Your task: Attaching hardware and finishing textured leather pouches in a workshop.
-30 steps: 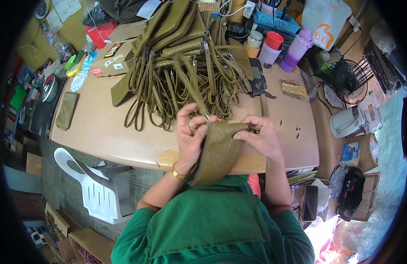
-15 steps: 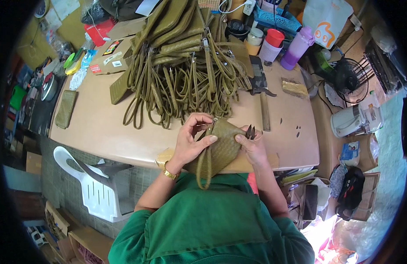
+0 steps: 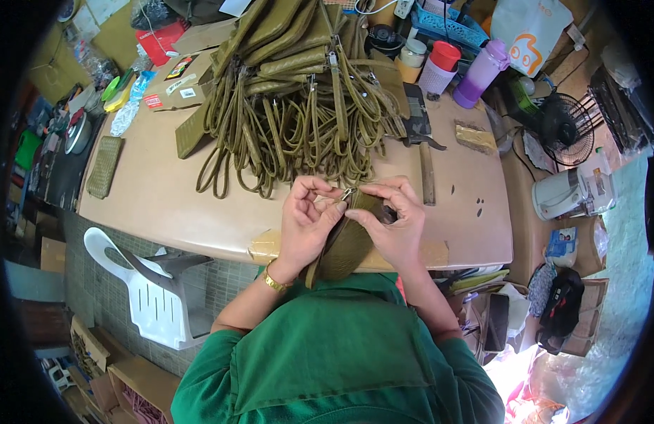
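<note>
An olive woven wristlet pouch hangs between my two hands at the table's front edge, its strap dangling on the left. A small metal clasp shows at its upper corner. My left hand is closed, thumb and fingers pinching the pouch beside the clasp. From the other side my right hand grips the same corner, thumb and forefinger close to the clasp. Within the right hand's curled fingers sits a dark tool, mostly hidden; its pointed twin tips showed earlier.
A tall heap of similar olive pouches with looped straps lies beyond my hands. One folded olive piece rests at the left. Rightward are a wooden stick, a purple bottle and a fan. A white plastic chair stands lower left.
My right hand has moved left and up to the clasp, beside my left hand. The pouch has turned to a narrower view, and the tool's tips have swung out of sight.
</note>
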The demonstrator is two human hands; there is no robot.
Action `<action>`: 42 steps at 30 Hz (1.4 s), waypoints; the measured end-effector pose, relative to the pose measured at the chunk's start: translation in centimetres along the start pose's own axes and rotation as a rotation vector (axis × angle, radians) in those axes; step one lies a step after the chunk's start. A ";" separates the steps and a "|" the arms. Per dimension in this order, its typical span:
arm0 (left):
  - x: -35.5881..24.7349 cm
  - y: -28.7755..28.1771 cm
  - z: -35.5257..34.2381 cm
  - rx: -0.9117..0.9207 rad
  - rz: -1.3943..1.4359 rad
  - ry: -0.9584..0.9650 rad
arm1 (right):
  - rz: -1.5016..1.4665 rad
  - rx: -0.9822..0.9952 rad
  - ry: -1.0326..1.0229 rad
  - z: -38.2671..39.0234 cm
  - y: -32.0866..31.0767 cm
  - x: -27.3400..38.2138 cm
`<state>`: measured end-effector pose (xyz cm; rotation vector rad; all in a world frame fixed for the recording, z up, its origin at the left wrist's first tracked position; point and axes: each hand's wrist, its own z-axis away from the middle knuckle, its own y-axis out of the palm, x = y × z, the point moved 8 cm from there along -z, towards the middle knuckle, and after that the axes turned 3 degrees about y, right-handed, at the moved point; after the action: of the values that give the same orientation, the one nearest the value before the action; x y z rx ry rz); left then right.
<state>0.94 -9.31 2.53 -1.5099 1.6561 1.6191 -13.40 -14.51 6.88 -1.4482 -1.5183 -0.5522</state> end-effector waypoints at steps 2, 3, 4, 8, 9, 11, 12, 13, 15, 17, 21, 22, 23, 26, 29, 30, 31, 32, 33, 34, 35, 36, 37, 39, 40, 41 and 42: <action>-1.0 0.6 0.8 0.002 -0.036 0.099 | -0.112 -0.026 0.023 -0.2 0.4 -0.1; -2.0 0.8 1.2 0.002 -0.074 0.200 | -0.227 -0.049 0.043 -0.4 0.4 -0.3; -2.3 1.2 1.5 -0.005 -0.079 0.222 | -0.226 -0.049 0.041 -0.5 0.5 0.0; -3.0 1.9 1.9 0.034 -0.131 0.348 | -0.105 -0.112 -0.033 -0.9 0.0 1.6; -3.0 1.9 1.9 0.035 -0.130 0.351 | -0.053 -0.126 -0.085 -1.0 -0.1 2.0; -2.7 1.8 1.7 0.024 -0.073 0.330 | -0.215 -0.109 -0.016 -1.1 -0.2 0.4; -2.8 1.8 1.6 0.025 -0.072 0.332 | -0.376 -0.091 0.057 -1.1 -0.2 -0.7; -2.8 1.7 1.5 0.007 -0.063 0.311 | -0.376 -0.091 0.055 -1.2 -0.7 -0.8; -2.6 1.4 1.3 -0.010 -0.054 0.292 | -0.772 0.035 0.458 -0.6 -0.1 -3.7; -2.9 1.5 1.5 0.038 -0.135 0.396 | -0.699 0.097 0.418 -0.6 -0.1 -3.1; -3.4 3.8 1.4 0.219 0.017 0.176 | -0.511 0.049 0.222 -1.2 0.4 0.3; -4.0 3.7 1.2 0.282 -0.270 0.207 | -0.465 0.115 0.226 -1.3 0.0 -0.8; -4.1 4.0 1.1 0.341 -0.558 0.237 | -0.419 0.182 0.231 -1.3 0.0 -1.5; -5.6 1.2 0.2 0.157 -0.630 0.299 | -0.419 0.115 0.206 -1.3 -1.0 -2.3; -5.9 -0.2 -0.6 0.082 -0.732 0.385 | -0.495 0.105 0.202 -1.2 -1.3 -2.9; -5.6 0.1 -0.7 0.134 -0.753 0.420 | -0.490 0.126 0.193 -1.2 -1.2 -3.0; -5.6 0.5 -0.7 0.185 -0.774 0.455 | -0.491 0.126 0.194 -1.1 -1.3 -2.9; -5.5 0.7 -0.8 0.186 -0.775 0.455 | -0.516 0.155 0.243 -1.0 -1.0 -3.0; -5.4 1.6 -0.6 0.242 -0.734 0.475 | -0.541 0.185 0.293 -0.7 -0.7 -3.2; -5.2 2.6 -0.4 0.299 -0.692 0.494 | -0.541 0.185 0.293 -0.6 -0.6 -3.2; -5.2 3.1 -0.5 0.298 -0.692 0.493 | -0.575 0.194 0.311 -0.4 -0.2 -3.3; -5.1 3.9 -0.5 0.304 -0.719 0.495 | -0.608 0.203 0.329 -0.2 -0.1 -3.5; -5.1 4.3 -0.5 0.309 -0.746 0.496 | -0.608 0.202 0.331 0.0 0.0 -3.7; -4.2 3.9 -0.7 0.298 -0.809 0.441 | -0.592 0.255 0.354 0.4 0.4 -4.3; -4.1 4.0 -0.9 0.340 -0.796 0.449 | -0.593 0.254 0.357 0.4 0.2 -4.2; -4.1 4.1 -1.1 0.381 -0.783 0.457 | -0.620 0.302 0.371 0.4 0.3 -4.0; -3.9 3.9 -1.5 0.382 -0.783 0.454 | -0.646 0.350 0.385 0.4 0.4 -3.9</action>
<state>-0.36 -9.87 8.07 -2.0329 1.1998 0.5489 -13.62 -16.13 3.33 -0.5262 -1.6467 -0.8390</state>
